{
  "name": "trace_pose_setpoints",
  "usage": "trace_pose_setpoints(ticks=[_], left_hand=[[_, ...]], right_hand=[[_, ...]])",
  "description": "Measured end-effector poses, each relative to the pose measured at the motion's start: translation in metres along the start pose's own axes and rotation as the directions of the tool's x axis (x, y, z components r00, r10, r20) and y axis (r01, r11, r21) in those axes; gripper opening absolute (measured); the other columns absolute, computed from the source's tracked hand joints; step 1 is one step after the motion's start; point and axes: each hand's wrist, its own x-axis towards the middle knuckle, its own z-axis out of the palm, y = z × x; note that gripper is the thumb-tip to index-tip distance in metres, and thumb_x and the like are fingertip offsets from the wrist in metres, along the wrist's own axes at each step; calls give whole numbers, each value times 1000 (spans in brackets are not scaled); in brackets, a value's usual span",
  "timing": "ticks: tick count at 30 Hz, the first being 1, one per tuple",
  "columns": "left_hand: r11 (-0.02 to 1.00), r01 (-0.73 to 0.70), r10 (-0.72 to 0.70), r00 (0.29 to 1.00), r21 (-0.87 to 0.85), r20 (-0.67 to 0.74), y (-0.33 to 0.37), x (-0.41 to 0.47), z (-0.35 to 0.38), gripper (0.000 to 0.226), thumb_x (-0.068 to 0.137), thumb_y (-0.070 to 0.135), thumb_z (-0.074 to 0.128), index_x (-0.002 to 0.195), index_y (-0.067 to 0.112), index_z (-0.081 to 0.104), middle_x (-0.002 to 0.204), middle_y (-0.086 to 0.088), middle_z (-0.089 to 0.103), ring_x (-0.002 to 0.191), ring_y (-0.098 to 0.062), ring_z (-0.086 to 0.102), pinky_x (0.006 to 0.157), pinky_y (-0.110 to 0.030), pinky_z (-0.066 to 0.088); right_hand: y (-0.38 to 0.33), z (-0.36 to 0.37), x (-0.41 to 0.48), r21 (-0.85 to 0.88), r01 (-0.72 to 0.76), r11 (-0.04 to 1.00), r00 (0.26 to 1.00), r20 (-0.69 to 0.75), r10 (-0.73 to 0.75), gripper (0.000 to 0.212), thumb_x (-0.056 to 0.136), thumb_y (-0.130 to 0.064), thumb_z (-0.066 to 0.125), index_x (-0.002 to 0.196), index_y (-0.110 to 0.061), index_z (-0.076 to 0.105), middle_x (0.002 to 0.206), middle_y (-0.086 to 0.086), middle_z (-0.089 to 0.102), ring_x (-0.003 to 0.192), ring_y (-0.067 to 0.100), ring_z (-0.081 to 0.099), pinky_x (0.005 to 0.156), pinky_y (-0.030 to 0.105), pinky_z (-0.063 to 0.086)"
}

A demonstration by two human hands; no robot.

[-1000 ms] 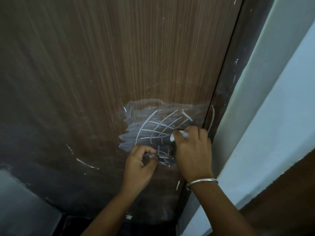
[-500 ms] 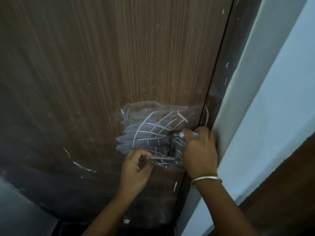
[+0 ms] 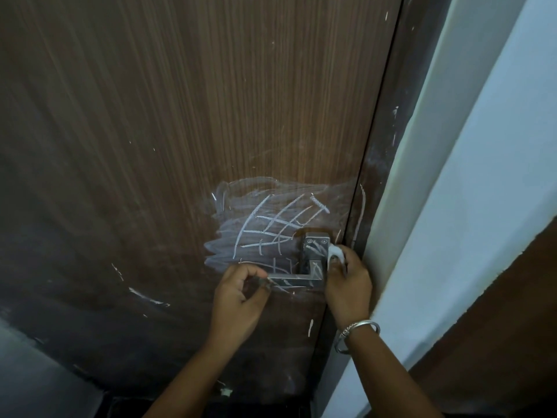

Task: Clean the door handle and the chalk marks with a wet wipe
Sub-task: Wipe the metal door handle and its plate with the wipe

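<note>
Right hand [image 3: 346, 285] pinches the bunched wet wipe [image 3: 335, 251] against the right edge of the door handle [image 3: 313, 260] backplate. Left hand [image 3: 238, 297] grips the lever's free end. Handle not clean yet: chalk strokes on plate and lever. Chalk marks [image 3: 271, 224] on the door [image 3: 180, 116] just left of the handle: smeared haze under a sharp grid. Looks early in the job. Stray streaks lower left too. No containers in view.

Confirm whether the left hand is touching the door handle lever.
Touching. The head view shows the left hand pinching the free end of the door handle lever, no gap between them.
</note>
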Motion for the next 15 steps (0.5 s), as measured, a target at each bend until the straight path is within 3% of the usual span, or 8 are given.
trace_pose_setpoints(ticks=[7, 12, 15], left_hand=[[1000, -8, 8, 1000, 11, 20, 2, -1, -1, 28, 74, -4, 67, 77, 24, 62, 89, -4, 59, 84, -21, 61, 82, -44, 52], [1000, -5, 5, 1000, 18, 16, 2, -2, -1, 29, 74, -4, 68, 76, 24, 62, 88, -6, 60, 83, -21, 61, 82, -45, 52], [1000, -1, 1, 1000, 24, 6, 2, -2, -1, 32, 74, -4, 68, 76, 28, 61, 88, -4, 59, 82, -21, 61, 81, -44, 52]], right_hand=[[-10, -2, 11, 48, 62, 997, 998, -35, -60, 25, 92, -11, 52, 112, -19, 65, 110, 0, 65, 95, 7, 57, 82, 12, 38], [10, 3, -2, 61, -93, 994, 996, 5, 93, 23, 93, -12, 53, 112, -15, 65, 111, 5, 67, 102, 23, 61, 84, 22, 42], [7, 1, 0, 47, -53, 998, 999, -7, 53, 24, 92, -12, 54, 111, -17, 66, 111, 4, 67, 102, 21, 61, 85, 21, 41]])
